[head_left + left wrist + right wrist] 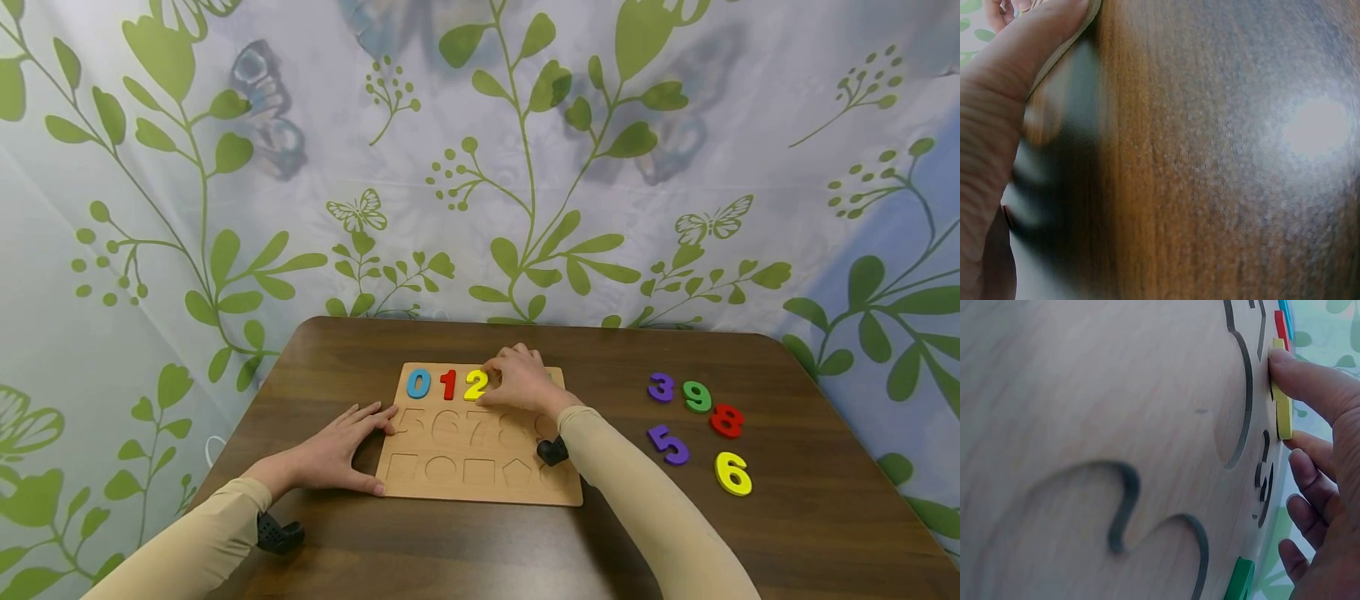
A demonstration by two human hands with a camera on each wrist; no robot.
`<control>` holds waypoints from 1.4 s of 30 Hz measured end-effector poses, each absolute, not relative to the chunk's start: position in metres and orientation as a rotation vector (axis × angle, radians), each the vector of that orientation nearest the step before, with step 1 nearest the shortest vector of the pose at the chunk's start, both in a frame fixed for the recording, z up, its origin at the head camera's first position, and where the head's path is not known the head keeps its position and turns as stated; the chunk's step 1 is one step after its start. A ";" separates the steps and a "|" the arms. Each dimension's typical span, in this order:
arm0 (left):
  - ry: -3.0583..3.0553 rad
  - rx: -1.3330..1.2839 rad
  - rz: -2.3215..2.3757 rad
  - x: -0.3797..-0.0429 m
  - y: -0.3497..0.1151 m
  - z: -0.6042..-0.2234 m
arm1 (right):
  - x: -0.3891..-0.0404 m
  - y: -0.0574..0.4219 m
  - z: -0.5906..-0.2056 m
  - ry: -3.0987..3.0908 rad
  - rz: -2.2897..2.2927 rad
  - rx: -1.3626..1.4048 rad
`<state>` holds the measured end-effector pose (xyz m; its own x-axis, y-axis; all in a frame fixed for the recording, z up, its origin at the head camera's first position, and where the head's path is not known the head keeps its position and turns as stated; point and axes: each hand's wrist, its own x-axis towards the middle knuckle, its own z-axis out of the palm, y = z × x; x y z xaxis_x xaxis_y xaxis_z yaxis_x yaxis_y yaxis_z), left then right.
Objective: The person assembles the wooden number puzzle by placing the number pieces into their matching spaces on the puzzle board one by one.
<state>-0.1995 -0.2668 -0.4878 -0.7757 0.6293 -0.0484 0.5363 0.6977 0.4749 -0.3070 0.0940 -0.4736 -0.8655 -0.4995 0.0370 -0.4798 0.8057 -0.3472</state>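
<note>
A light wooden number puzzle board (457, 442) lies on the table with shallow cut-outs. My right hand (521, 382) pinches the yellow number 2 (472, 386) at the board's top row; the right wrist view has thumb and index finger on the yellow piece (1284, 415). Whether it sits fully down in its recess I cannot tell. Beside it stand a blue 0 (418, 383) and a red 1 (447, 384). A green piece (1239, 581) at the top row's right end is mostly hidden by my right hand. Spread along the board's left edge, my left hand (333, 450) touches it with thumb and fingertips.
Right of the board lie a purple 3 (661, 387), a green 9 (697, 397), a red 8 (727, 421), a purple 5 (668, 445) and a yellow 6 (732, 474). Behind the brown table (600, 533) hangs a leaf-patterned curtain (480, 208).
</note>
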 end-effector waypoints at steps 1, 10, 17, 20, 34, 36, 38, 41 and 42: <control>2.700 0.939 0.658 -0.199 -0.267 -0.488 | -0.307 0.094 -0.473 2.928 -0.537 -0.795; 2.700 0.939 0.665 -0.199 -0.267 -0.487 | -0.306 0.096 -0.473 2.911 -0.527 -0.791; 2.702 0.936 0.654 -0.199 -0.267 -0.489 | -0.304 0.103 -0.468 2.902 -0.624 -0.786; 2.701 0.936 0.656 -0.199 -0.267 -0.490 | -0.305 0.111 -0.462 2.899 -0.710 -0.789; 2.709 0.967 0.668 -0.199 -0.268 -0.489 | -0.293 0.167 -0.429 2.891 -0.941 -0.834; 2.710 0.976 0.668 -0.199 -0.268 -0.489 | -0.290 0.177 -0.427 2.893 -0.961 -0.830; 2.708 0.981 0.672 -0.198 -0.268 -0.489 | -0.286 0.187 -0.426 2.897 -0.976 -0.820; 2.709 0.983 0.676 -0.198 -0.267 -0.488 | -0.281 0.203 -0.423 2.914 -0.990 -0.795; 2.708 0.983 0.679 -0.198 -0.267 -0.487 | -0.280 0.209 -0.423 2.917 -0.999 -0.784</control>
